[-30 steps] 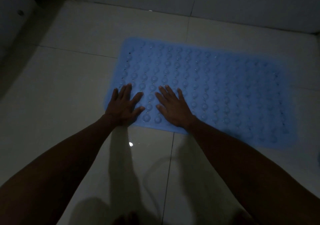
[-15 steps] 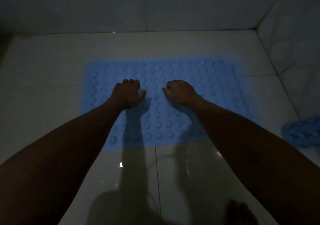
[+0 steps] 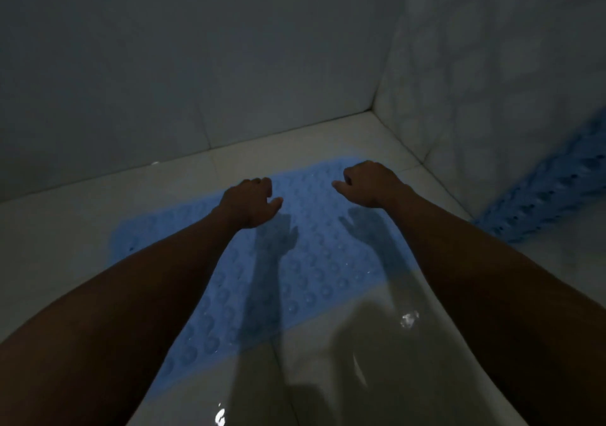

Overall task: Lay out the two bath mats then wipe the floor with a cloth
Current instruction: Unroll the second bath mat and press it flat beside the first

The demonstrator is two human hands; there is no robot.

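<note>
Our left hand (image 3: 251,201) and right hand (image 3: 369,183) hover above the blue bath mat (image 3: 314,261), fingers loosely curled, holding nothing. The mat lies flat on the tiled floor (image 3: 59,229), toward twelve o'clock. We should fetch the second bath mat (image 3: 551,192), propped against the wall at three o'clock, and press it flat beside the first. No containers show.

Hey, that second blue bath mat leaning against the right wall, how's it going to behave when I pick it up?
The blue perforated bath mat leaning on the tiled right wall will probably flop: it already bends where it meets the floor. Its many holes suggest soft rubber, likely light. The glossy floor tiles show glints, possibly wet, so it may feel slippery.
</note>
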